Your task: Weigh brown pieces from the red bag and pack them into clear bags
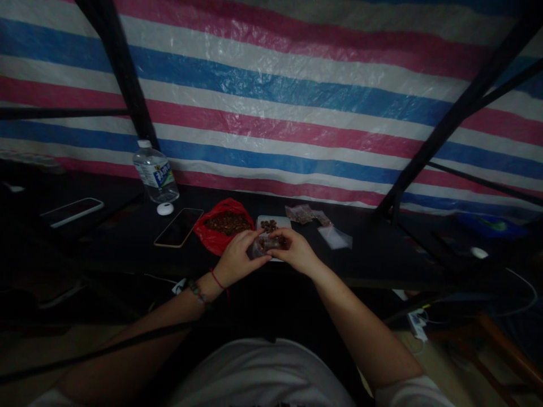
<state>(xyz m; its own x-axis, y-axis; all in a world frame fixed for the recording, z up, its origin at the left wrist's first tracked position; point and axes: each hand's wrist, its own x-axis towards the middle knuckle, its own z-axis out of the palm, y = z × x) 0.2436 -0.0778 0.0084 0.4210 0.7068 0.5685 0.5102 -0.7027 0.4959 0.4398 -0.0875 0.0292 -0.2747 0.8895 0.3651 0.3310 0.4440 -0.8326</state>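
Note:
Both hands are at the front edge of the dark table, closed around a small clear plastic bag (pixel 271 244) with some brown pieces showing through it. My left hand (pixel 237 257) grips its left side with thumb and fingers. On the right side, my right hand (pixel 297 251) pinches it. Just behind the bag, a small pile of brown pieces (pixel 268 226) rests on a white square plate (pixel 283 221), partly hidden by my hands. An opened red plastic bag (pixel 207 240) full of brown bits (pixel 227 224) lies beside my left hand.
Small filled packets (pixel 300 214) and a flat clear bag (pixel 335 238) lie to the right. Leftward are a phone (pixel 178 228), a round white case (pixel 165 209), a clear bottle (pixel 156 175) and another phone (pixel 74 211). Dark metal posts (pixel 127 73) frame the table before a striped sheet (pixel 275 113).

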